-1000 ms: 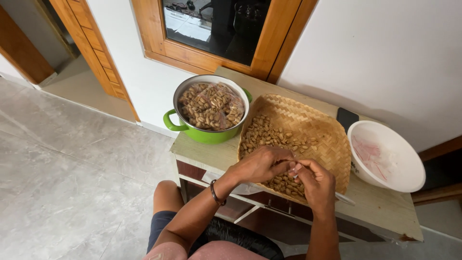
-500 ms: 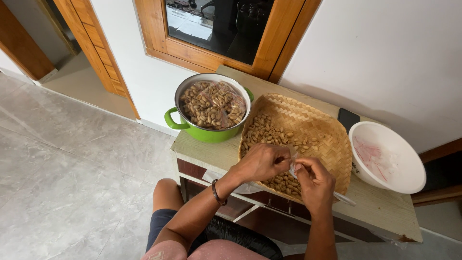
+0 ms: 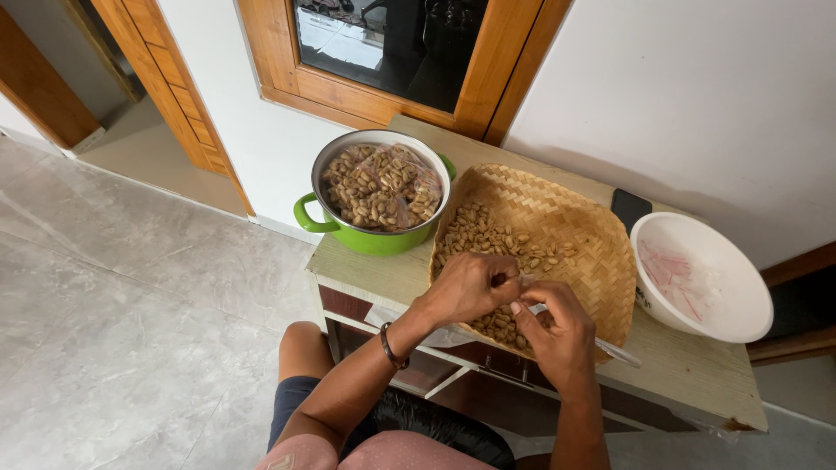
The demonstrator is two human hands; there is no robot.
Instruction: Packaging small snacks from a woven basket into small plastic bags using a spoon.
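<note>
A woven bamboo tray [image 3: 575, 222] holding loose peanuts [image 3: 488, 237] lies on a small wooden table [image 3: 383, 274]. Both my hands work together over the tray's near edge. My left hand [image 3: 466, 289] and my right hand [image 3: 553, 335] pinch a small clear plastic bag [image 3: 525, 300] between their fingertips; the bag is mostly hidden by the fingers. A dark bangle sits on my left wrist [image 3: 389, 345].
A green pot [image 3: 326, 228] filled with bagged peanuts stands at the table's left. A white bowl [image 3: 740, 305] with clear bags and red strips sits at the right. A dark phone [image 3: 629, 209] lies behind it. A wooden-framed window and white wall are behind.
My hands shifted slightly toward me and closer together over the tray's near edge, still working the small bag. The view tilted a little; nothing else moved.
</note>
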